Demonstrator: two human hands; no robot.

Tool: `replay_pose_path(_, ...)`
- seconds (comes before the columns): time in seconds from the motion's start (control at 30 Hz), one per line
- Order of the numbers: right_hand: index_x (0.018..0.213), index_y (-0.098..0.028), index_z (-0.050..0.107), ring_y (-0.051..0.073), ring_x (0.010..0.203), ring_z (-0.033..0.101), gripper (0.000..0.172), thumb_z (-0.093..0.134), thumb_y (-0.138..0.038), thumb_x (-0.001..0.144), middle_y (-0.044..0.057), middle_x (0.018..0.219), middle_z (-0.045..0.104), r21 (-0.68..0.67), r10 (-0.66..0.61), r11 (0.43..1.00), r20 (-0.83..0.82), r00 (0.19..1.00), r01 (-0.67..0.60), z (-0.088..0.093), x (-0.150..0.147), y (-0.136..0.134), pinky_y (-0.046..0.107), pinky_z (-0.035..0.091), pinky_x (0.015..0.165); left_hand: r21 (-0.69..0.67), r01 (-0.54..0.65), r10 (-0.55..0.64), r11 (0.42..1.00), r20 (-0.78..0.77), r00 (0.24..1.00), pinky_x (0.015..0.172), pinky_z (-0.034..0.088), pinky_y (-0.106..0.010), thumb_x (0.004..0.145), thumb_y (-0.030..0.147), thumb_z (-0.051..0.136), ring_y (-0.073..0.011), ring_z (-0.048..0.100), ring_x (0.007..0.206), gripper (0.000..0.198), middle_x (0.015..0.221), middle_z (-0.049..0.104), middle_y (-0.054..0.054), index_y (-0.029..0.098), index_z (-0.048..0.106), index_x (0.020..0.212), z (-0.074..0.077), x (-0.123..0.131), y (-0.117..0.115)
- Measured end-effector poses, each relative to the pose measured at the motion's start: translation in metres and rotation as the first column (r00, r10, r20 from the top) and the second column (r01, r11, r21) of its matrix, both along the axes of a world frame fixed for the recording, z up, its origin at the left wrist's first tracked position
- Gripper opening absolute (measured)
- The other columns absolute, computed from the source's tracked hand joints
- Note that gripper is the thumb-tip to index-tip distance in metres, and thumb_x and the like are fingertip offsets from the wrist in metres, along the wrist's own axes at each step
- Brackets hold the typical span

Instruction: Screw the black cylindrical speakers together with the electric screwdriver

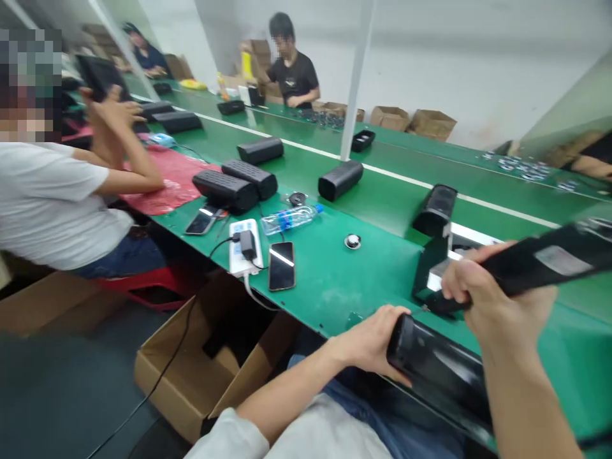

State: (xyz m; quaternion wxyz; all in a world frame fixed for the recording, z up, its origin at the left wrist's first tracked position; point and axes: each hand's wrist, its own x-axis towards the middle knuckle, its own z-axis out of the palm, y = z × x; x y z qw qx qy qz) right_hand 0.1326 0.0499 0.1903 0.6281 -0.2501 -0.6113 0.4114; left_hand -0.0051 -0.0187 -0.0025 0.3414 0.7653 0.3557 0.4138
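Observation:
My left hand grips the left end of a glossy black housing, which lies at the table's near edge above my lap. Its thumb and fingers are closed around that end. My right hand is wrapped around a black electric screwdriver with a pale label on its body. The thin bit points down and left, close to the housing's upper edge; whether it touches is not clear. Part of the housing is hidden behind my right forearm. Just beyond my right hand stands another black housing.
On the green table lie a small round speaker driver, a phone, a white power strip and a plastic bottle. Several black speakers stand farther back. A cardboard box is below left. Co-workers sit left and opposite.

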Motion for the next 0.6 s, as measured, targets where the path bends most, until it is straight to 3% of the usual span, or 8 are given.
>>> replay_pose_path(0.1,0.087,-0.027,0.07,0.014,0.039,0.052,0.018,0.088,-0.03,0.088,-0.005,0.055,0.06,-0.012,0.016,1.0,0.064,0.998,-0.015,0.006,0.002,-0.006,0.031,0.047,0.042,-0.035,-0.05,0.049,0.998,-0.026,0.998,0.122,0.055,-0.057,0.059,0.055,0.11,-0.0404,0.061,0.142,0.131,0.152,0.056,-0.019,0.026,0.035,0.162,0.008,0.0,-0.009)
replay_pose_path(0.23,0.1,-0.032,0.064,0.012,0.039,0.048,0.023,0.083,-0.04,0.092,-0.012,0.056,0.048,0.081,-0.05,0.996,0.079,0.996,0.044,0.034,0.022,0.003,0.029,0.045,0.044,-0.113,0.024,-0.02,0.993,0.038,0.999,0.131,0.043,-0.066,0.077,0.037,0.101,-0.0439,0.049,0.154,0.117,0.163,0.045,-0.021,0.027,0.028,0.168,0.009,-0.004,-0.006)
replay_pose_path(0.3,0.103,-0.031,0.061,0.012,0.04,0.043,0.026,0.082,-0.043,0.093,-0.011,0.058,0.043,0.206,-0.189,0.961,0.006,0.982,0.184,0.053,0.039,0.011,0.031,0.04,0.042,-0.144,0.026,-0.026,0.989,-0.003,1.0,0.132,0.042,-0.066,0.079,0.034,0.099,-0.0436,0.048,0.156,0.116,0.165,0.044,-0.02,0.029,0.026,0.169,0.01,-0.006,-0.005)
replay_pose_path(0.4,0.094,-0.032,0.052,0.014,0.046,0.041,0.035,0.077,-0.055,0.097,-0.008,0.061,0.041,0.284,-0.463,0.852,0.017,0.886,0.44,0.069,0.064,0.021,0.034,0.039,0.045,-0.164,0.006,-0.02,0.986,-0.081,0.997,0.13,0.045,-0.064,0.079,0.033,0.097,-0.0424,0.051,0.155,0.117,0.165,0.045,-0.019,0.03,0.023,0.169,0.015,-0.008,-0.007)
replay_pose_path(0.5,0.088,-0.034,0.043,0.017,0.051,0.043,0.042,0.068,-0.065,0.102,-0.005,0.063,0.042,0.235,-0.567,0.817,0.158,0.808,0.527,0.063,0.076,0.034,0.039,0.046,0.054,-0.171,-0.006,-0.012,0.985,-0.108,0.994,0.128,0.048,-0.064,0.08,0.035,0.096,-0.0427,0.052,0.154,0.115,0.164,0.046,-0.02,0.029,0.022,0.169,0.017,-0.008,-0.009)
replay_pose_path(0.6,0.09,-0.035,0.046,0.018,0.054,0.044,0.049,0.066,-0.079,0.098,-0.004,0.066,0.046,0.199,-0.545,0.835,0.171,0.821,0.514,0.047,0.072,0.047,0.041,0.045,0.056,-0.175,-0.013,-0.008,0.984,-0.118,0.993,0.126,0.049,-0.065,0.081,0.039,0.096,-0.0426,0.053,0.153,0.115,0.165,0.046,-0.021,0.029,0.022,0.169,0.016,-0.007,-0.007)
